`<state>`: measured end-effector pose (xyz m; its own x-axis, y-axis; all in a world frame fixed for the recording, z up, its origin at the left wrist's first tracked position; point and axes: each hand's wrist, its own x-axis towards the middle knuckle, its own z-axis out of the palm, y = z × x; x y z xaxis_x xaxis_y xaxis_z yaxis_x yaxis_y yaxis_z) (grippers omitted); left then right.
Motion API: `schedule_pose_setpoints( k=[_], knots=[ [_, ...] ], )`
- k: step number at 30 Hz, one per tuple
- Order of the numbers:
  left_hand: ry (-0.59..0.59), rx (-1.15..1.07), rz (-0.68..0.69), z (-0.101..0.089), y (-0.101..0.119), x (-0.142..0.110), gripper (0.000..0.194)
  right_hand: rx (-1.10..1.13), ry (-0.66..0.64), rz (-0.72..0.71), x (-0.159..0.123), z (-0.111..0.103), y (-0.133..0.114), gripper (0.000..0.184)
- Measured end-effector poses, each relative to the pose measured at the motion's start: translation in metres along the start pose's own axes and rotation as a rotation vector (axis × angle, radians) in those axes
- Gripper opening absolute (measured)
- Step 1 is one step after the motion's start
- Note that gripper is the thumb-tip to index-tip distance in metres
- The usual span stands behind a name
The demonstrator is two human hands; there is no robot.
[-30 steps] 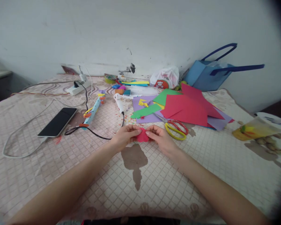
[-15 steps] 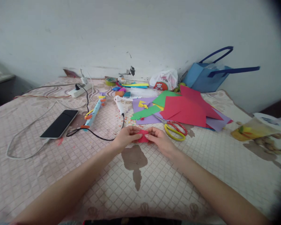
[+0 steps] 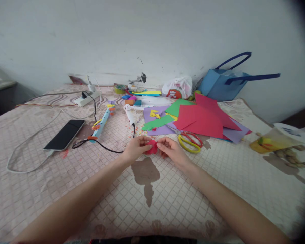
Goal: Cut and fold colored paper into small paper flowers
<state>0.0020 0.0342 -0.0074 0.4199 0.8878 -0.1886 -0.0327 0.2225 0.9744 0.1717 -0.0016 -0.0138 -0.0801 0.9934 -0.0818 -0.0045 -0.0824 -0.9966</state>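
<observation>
A small piece of red paper (image 3: 151, 147) is between my two hands, just above the tablecloth. My left hand (image 3: 137, 148) pinches its left side with thumb and fingers. The thumb and fingers of my right hand (image 3: 170, 149) are closed at its right edge. Fingers cover part of the paper, so its full shape is hidden. Right of my right hand lie scissors (image 3: 189, 142) with one yellow and one red handle loop. Beyond my hands is a white glue gun (image 3: 129, 116), its black cable running past my left hand.
Sheets of red paper (image 3: 200, 118), green paper (image 3: 160, 122) and purple paper (image 3: 150, 130) overlap at right. A phone (image 3: 64, 135), a decorated blue strip (image 3: 101, 123) and a power strip (image 3: 87, 99) stand left. A cup of yellow liquid (image 3: 264, 144) and a blue bag (image 3: 218, 84) are rightward.
The red paper has shifted slightly left and looks more folded, showing less width. My right fingers have moved to its right edge. The other things lie as before.
</observation>
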Motion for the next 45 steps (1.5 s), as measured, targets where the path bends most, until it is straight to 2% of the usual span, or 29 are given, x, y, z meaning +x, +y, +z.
schedule_pose_setpoints(
  k=[4, 8, 10, 11, 14, 16, 18, 23, 26, 33, 37, 41, 45],
  knots=[
    [-0.056, 0.037, 0.045, -0.001, -0.006, 0.002, 0.025, 0.018, -0.008, 0.021, 0.0, 0.0, 0.0, 0.027],
    [0.015, 0.305, 0.262, -0.003, -0.011, 0.002, 0.024, -0.007, -0.031, -0.01, 0.002, -0.002, 0.005, 0.025],
    [0.018, 0.347, 0.303, -0.003, -0.012, 0.001, 0.024, -0.04, -0.036, -0.053, 0.003, -0.001, 0.007, 0.023],
    [-0.001, 0.31, 0.268, -0.002, -0.012, 0.001, 0.023, -0.051, -0.037, -0.068, 0.003, -0.001, 0.008, 0.023],
    [-0.059, 0.109, 0.053, -0.003, -0.008, 0.002, 0.024, -0.064, -0.045, -0.074, 0.005, 0.0, 0.011, 0.024],
    [-0.046, -0.006, -0.049, -0.007, -0.004, 0.004, 0.027, -0.078, -0.052, -0.075, 0.007, -0.001, 0.012, 0.025],
    [-0.01, -0.085, -0.091, -0.014, 0.001, 0.007, 0.03, -0.117, -0.041, -0.096, 0.011, -0.005, 0.012, 0.024],
    [0.09, -0.136, -0.085, -0.035, 0.007, 0.017, 0.031, -0.466, 0.039, -0.28, 0.037, -0.021, 0.004, 0.017],
    [0.128, -0.149, -0.062, -0.042, 0.006, 0.023, 0.028, -0.596, 0.065, -0.362, 0.058, -0.026, -0.006, 0.013],
    [0.142, -0.152, -0.023, -0.048, 0.006, 0.02, 0.023, -0.769, 0.064, -0.414, 0.103, -0.019, -0.012, 0.006],
    [0.146, -0.146, -0.018, -0.053, 0.011, 0.016, 0.02, -0.833, 0.072, -0.407, 0.121, -0.013, -0.008, 0.013],
    [0.154, -0.12, 0.005, -0.06, 0.011, 0.018, 0.02, -0.837, 0.093, -0.402, 0.126, -0.008, -0.01, 0.02],
    [0.172, -0.103, 0.045, -0.061, 0.008, 0.02, 0.021, -0.763, 0.08, -0.411, 0.105, 0.007, -0.018, 0.013]
  ],
)
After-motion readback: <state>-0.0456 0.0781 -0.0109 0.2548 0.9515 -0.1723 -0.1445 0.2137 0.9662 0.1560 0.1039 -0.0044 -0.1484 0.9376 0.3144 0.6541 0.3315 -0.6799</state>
